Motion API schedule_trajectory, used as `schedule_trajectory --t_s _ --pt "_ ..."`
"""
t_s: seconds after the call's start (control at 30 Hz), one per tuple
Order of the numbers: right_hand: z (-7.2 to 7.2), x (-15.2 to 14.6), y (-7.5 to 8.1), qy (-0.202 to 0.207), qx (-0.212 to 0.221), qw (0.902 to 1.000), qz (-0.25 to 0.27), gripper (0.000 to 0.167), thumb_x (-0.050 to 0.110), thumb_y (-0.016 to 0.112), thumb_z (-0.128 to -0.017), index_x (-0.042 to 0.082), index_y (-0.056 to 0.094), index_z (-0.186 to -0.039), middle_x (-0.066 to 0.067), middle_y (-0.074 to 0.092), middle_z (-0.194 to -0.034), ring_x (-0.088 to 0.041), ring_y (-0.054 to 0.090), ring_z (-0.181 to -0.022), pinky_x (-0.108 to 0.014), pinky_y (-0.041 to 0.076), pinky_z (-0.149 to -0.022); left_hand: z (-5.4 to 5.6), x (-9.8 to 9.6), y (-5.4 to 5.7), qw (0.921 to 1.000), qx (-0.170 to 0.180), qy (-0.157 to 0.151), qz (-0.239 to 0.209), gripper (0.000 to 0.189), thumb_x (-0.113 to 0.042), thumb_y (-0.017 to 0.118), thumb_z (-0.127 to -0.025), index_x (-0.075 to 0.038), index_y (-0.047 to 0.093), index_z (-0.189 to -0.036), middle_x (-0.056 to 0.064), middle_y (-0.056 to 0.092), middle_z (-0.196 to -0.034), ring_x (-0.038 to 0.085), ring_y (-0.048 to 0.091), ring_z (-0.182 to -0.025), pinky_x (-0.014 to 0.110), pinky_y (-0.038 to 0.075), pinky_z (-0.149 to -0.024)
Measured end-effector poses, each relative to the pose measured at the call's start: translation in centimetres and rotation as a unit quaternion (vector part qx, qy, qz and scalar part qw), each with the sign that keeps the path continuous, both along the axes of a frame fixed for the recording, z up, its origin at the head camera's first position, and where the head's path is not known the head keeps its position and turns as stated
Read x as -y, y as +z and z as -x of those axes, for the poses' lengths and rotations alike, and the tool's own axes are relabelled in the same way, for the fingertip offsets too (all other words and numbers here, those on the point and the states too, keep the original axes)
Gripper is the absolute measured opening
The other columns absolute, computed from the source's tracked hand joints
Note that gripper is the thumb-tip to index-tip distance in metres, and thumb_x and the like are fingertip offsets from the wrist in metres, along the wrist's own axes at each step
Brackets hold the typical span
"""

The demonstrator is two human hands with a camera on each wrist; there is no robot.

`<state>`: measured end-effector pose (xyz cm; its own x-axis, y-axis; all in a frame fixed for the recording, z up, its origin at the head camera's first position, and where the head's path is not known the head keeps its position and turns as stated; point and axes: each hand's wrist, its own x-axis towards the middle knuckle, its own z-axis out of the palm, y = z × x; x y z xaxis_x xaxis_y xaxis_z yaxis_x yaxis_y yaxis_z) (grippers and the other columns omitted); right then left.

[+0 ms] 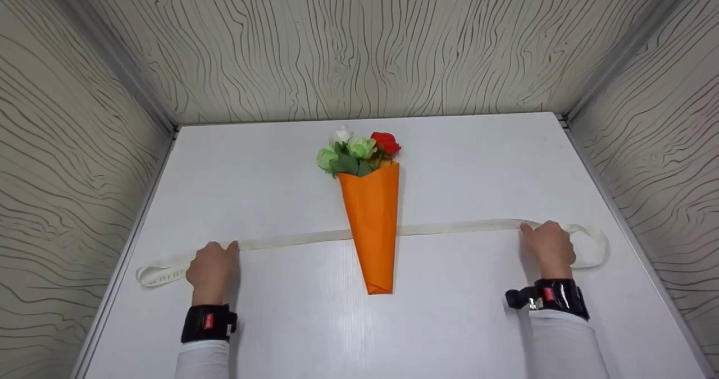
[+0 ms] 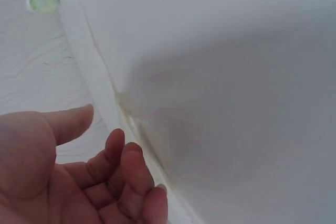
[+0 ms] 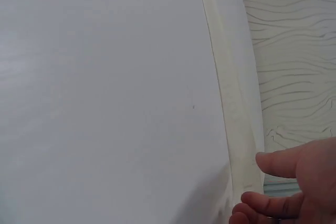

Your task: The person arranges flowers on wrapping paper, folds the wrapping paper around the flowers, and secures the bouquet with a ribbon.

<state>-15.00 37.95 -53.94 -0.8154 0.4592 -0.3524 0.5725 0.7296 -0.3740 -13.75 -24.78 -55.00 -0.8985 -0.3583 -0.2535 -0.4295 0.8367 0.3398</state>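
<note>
A flower bouquet (image 1: 358, 149) with red, white and pale green blooms lies wrapped in orange paper (image 1: 371, 222). Beneath its lower half runs a long cream ribbon (image 1: 297, 238), its printed ends looping loosely outward at both sides. My left hand (image 1: 213, 269) is over the ribbon's left stretch; in the left wrist view, thumb and loosely bent fingers (image 2: 134, 169) stand apart with fingertips right at the ribbon. On the right stretch is my right hand (image 1: 547, 247). The right wrist view has its thumb (image 3: 278, 162) and bent fingers apart, their tips overlapping the ribbon (image 3: 231, 93).
A white table (image 1: 292, 334) carries everything. Wood-grain panels (image 1: 348, 42) stand behind and at both sides, with metal strips along the corners. Black straps (image 1: 205, 324) with wrist cameras circle both wrists, over white sleeves.
</note>
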Motion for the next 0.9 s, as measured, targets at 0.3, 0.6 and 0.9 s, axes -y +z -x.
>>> schedule_trajectory --t_s 0.3,0.6,0.9 --pt "0.8 -0.2 -0.8 -0.036 0.033 0.9987 0.018 0.090 0.066 0.032 -0.082 -0.017 0.039 -0.120 -0.038 0.045 -0.108 -0.049 0.049 -0.091 -0.046 0.041 -0.057 1.3 0.4 -0.3 0.9981 0.058 0.014 -0.017 0.068 -0.052 0.045 -0.085 0.012 0.053 -0.104 0.028 0.058 -0.083 0.034 0.056 -0.067 0.043 0.040 -0.051" --pt "2.1 0.5 -1.7 -0.064 -0.021 0.9976 0.013 0.079 0.057 0.044 -0.083 -0.014 0.044 -0.117 -0.035 0.047 -0.111 -0.047 0.048 -0.096 -0.049 0.040 -0.063 2.3 0.1 -0.4 0.9991 0.005 0.022 -0.036 0.046 -0.034 0.055 -0.085 0.011 0.055 -0.097 0.027 0.059 -0.084 0.035 0.058 -0.068 0.043 0.042 -0.050" --pt "2.6 0.9 -1.7 -0.092 -0.062 0.9927 0.048 0.057 0.035 0.053 -0.084 -0.014 0.048 -0.114 -0.033 0.048 -0.111 -0.045 0.047 -0.099 -0.051 0.040 -0.075 2.4 0.0 -0.8 0.9977 -0.015 0.040 -0.053 0.040 -0.026 0.053 -0.085 0.011 0.055 -0.100 0.028 0.059 -0.091 0.036 0.058 -0.076 0.043 0.041 -0.052"
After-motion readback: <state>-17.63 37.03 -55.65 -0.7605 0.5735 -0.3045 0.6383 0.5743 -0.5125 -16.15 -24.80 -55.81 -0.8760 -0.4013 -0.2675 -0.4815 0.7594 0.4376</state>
